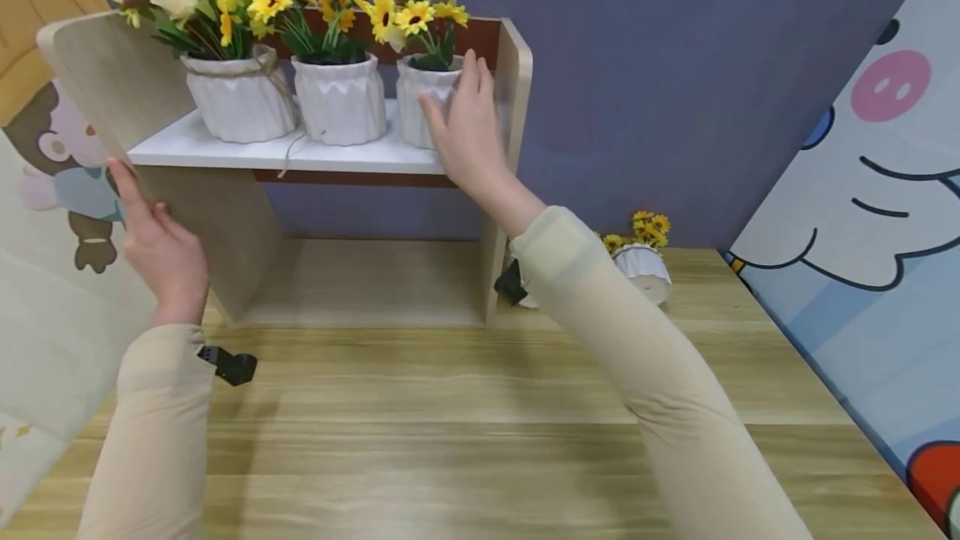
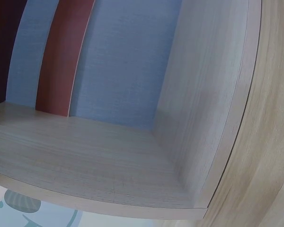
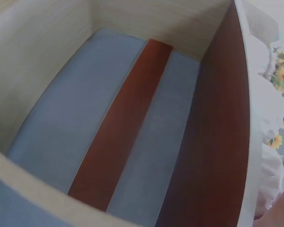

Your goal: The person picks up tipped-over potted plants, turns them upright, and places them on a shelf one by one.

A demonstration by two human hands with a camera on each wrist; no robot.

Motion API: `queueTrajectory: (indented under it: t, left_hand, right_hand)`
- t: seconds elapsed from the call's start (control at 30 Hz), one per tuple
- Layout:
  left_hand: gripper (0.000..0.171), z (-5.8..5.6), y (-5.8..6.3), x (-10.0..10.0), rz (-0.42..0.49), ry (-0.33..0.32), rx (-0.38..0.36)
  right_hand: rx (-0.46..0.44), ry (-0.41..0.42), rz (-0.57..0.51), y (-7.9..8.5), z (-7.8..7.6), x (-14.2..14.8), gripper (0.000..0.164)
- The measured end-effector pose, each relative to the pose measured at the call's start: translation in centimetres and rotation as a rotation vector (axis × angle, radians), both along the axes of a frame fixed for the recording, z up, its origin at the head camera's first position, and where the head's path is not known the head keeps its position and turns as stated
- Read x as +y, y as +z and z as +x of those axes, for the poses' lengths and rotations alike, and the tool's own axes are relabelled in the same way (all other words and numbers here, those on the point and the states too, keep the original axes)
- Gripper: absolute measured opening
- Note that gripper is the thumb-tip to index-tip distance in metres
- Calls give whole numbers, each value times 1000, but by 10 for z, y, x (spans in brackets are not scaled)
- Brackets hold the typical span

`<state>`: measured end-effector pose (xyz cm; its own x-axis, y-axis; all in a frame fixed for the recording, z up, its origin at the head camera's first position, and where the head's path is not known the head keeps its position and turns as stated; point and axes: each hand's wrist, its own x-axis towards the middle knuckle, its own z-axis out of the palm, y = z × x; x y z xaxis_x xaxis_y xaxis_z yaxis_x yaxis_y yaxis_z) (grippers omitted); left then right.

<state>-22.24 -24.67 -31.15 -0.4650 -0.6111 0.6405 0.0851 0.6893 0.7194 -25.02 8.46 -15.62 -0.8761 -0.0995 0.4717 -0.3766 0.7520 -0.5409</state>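
Tabletop (image 1: 405,390): moderately bright; a pale sheen lies low between the left sleeve (image 1: 153,440) and right sleeve (image 1: 652,357), with soft shadows beside each.
Shelf board (image 1: 210,148): bright white between the left hand (image 1: 167,252) and right hand (image 1: 472,127).
Shelf underside (image 3: 217,118): deep shadow beside the right hand in the right wrist view.
White pots (image 3: 270,104): washed out and hazy near the right hand there; possibly out of focus.
Side panel (image 2: 75,156): dim and cool-toned beside the left hand in the left wrist view, its rim bowed by lens distortion.

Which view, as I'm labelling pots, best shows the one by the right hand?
The head view: the pot and flowers show, though the right hand covers part. Right wrist shows only part, at one edge; left wrist, none.
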Motion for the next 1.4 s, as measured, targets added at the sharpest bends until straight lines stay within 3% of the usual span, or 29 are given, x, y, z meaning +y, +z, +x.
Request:
queueTrajectory:
  t: [0.43, 0.6, 0.83, 1.03, 1.4]
  left_hand:
    - [49, 2, 0, 1, -11, -15, -3]
    - [49, 2, 0, 1, 0, -13, -4]
    - [49, 2, 1, 2, 33, -12, -39]
    - [50, 1, 3, -1, 39, -20, -51]
    - [50, 1, 3, -1, 53, -13, -75]
  right_hand:
    - [121, 132, 145, 0, 13, 23, 56]
    - [178, 138, 127, -5, 25, 29, 51]
    - [255, 182, 61, -18, 44, 47, 29]
    - [200, 185, 81, -28, 53, 70, 19]
    - [-11, 86, 98, -55, 49, 109, 24]
